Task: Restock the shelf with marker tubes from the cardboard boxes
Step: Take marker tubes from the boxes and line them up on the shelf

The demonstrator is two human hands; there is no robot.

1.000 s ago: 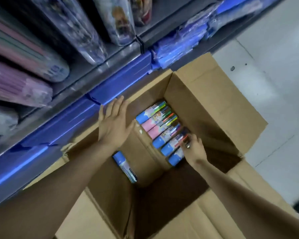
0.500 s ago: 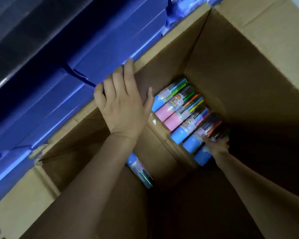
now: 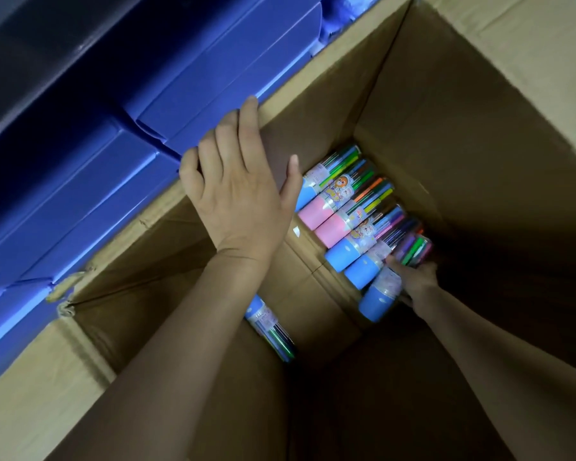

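Note:
A deep open cardboard box (image 3: 473, 134) fills the view. On its floor lies a row of several marker tubes (image 3: 343, 214) with blue or pink caps and coloured pens showing through clear bodies. My right hand (image 3: 416, 277) reaches down to the near end of the row, its fingers curled round the nearest blue-capped tube (image 3: 383, 294). My left hand (image 3: 236, 191) rests flat on the box's far rim, fingers straight. One more blue-capped tube (image 3: 273, 331) lies apart under my left forearm.
Dark blue shelf fronts (image 3: 113, 134) run along the far side of the box, close against its rim. A cardboard flap (image 3: 529, 44) folds outward at the upper right. The right part of the box floor is in deep shadow.
My head has come closer over the box. My right hand has sunk deeper and closed round the nearest tube. My left hand stays on the rim.

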